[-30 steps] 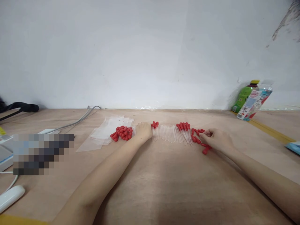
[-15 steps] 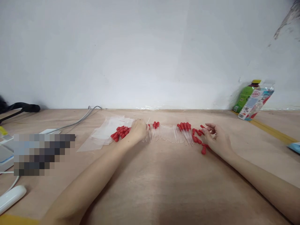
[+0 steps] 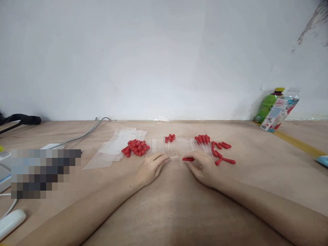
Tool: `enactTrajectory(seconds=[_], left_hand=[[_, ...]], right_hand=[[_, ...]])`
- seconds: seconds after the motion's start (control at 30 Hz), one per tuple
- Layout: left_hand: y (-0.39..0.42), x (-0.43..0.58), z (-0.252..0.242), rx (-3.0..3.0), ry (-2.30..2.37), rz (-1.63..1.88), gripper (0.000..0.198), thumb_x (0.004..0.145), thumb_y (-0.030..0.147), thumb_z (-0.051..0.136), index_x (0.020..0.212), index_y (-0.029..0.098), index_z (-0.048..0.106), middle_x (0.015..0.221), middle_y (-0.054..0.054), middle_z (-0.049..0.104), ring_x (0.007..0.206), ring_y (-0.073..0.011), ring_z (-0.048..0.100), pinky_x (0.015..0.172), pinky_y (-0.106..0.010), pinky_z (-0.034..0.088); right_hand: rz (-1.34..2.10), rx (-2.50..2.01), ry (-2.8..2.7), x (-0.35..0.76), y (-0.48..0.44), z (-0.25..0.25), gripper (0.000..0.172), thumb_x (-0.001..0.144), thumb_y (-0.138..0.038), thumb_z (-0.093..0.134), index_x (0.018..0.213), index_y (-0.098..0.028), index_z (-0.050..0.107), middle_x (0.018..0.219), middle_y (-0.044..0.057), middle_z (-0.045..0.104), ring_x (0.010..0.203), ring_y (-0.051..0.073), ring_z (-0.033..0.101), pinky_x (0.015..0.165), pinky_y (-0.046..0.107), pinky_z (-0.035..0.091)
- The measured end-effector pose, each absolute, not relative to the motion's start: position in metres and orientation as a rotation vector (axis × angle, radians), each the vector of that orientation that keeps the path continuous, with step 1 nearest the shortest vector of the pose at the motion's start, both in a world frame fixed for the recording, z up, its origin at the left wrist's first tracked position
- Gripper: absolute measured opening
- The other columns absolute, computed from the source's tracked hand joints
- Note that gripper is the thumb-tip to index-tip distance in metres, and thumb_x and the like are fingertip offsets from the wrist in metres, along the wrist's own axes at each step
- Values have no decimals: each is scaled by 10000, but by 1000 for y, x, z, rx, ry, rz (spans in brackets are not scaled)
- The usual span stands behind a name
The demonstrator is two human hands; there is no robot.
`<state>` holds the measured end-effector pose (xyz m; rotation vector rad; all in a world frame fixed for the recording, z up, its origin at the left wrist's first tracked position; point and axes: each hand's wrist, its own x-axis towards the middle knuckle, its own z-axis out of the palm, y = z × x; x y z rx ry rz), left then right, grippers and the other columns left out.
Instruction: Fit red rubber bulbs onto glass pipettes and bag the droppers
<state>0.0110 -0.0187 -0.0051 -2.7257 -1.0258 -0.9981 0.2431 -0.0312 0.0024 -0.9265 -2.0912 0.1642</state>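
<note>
A row of clear glass dropper tubes (image 3: 176,146) lies across the wooden table (image 3: 174,212), with red rubber bulbs (image 3: 135,147) heaped at its left end and more red bulbs (image 3: 220,150) loose at its right end. My left hand (image 3: 150,168) pinches one clear tube (image 3: 173,157) by its end, just in front of the row. My right hand (image 3: 202,166) pinches a single red bulb (image 3: 188,159), pointed at that tube. A small gap separates bulb and tube.
Clear plastic bags (image 3: 112,150) lie left of the bulbs. A grey cable (image 3: 84,134), a white device (image 3: 11,222) and a blurred patch sit at the far left. Two bottles (image 3: 275,107) lean against the white wall at the right.
Both hands have drawn back from the row toward me and come together at the middle. The left brought a tube from the left end, the right a red bulb from the right pile.
</note>
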Motion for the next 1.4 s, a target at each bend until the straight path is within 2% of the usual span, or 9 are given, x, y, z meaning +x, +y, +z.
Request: enactTrajectory(seconds=[0.13, 0.3, 0.47, 0.6, 0.87, 1.13, 1.4], left_hand=[[-22, 14, -3, -2761, -1032, -1030, 251, 878, 167, 378, 1078, 190, 527, 983, -61, 597, 869, -140, 577, 742, -264, 485], [-23, 14, -5, -2757, -1006, -1009, 227, 876, 181, 402, 1059, 185, 537, 973, -52, 616, 860, -137, 588, 746, -261, 491], [-23, 12, -7, -2756, -971, -940, 250, 875, 175, 403, 1088, 186, 534, 1000, -59, 619, 884, -145, 593, 753, -268, 497], [-24, 14, -6, -2780, -918, -934, 261, 881, 186, 392, 1096, 187, 539, 1001, -70, 621, 895, -149, 592, 755, -274, 500], [-25, 15, -2, -2795, -772, -899, 293, 869, 130, 398, 1135, 168, 513, 958, -76, 620, 840, -138, 588, 708, -246, 498], [-24, 15, -3, -2784, -768, -854, 309, 868, 116, 374, 1143, 169, 504, 947, -80, 616, 809, -137, 583, 692, -250, 491], [-24, 17, -3, -2675, -700, -763, 297, 877, 114, 362, 1151, 155, 470, 934, -74, 605, 819, -149, 570, 695, -267, 494]], right_hand=[[242, -948, -2084, 235, -30, -4, 146, 799, -220, 492, 913, -227, 583, 844, 19, 638, 791, 164, 578, 721, 328, 464], [375, -977, -2066, 238, -33, -2, 184, 816, -225, 476, 973, -223, 571, 868, 14, 647, 760, 140, 595, 652, 274, 490], [370, -874, -2132, 238, -33, -2, 210, 837, -237, 448, 1005, -234, 574, 940, 18, 641, 837, 145, 590, 727, 292, 485], [356, -862, -2150, 237, -33, -1, 195, 833, -241, 457, 979, -224, 585, 901, 27, 633, 782, 137, 589, 678, 275, 488], [281, -773, -2160, 240, -30, -6, 202, 844, -183, 427, 957, -230, 587, 903, 24, 617, 806, 125, 576, 715, 260, 471], [228, -718, -2212, 242, -28, -8, 174, 859, -229, 427, 952, -214, 573, 857, 35, 602, 756, 125, 562, 673, 255, 466], [-76, -699, -2249, 241, -27, -12, 180, 860, -219, 424, 915, -166, 587, 753, 49, 576, 673, 130, 516, 603, 251, 438]])
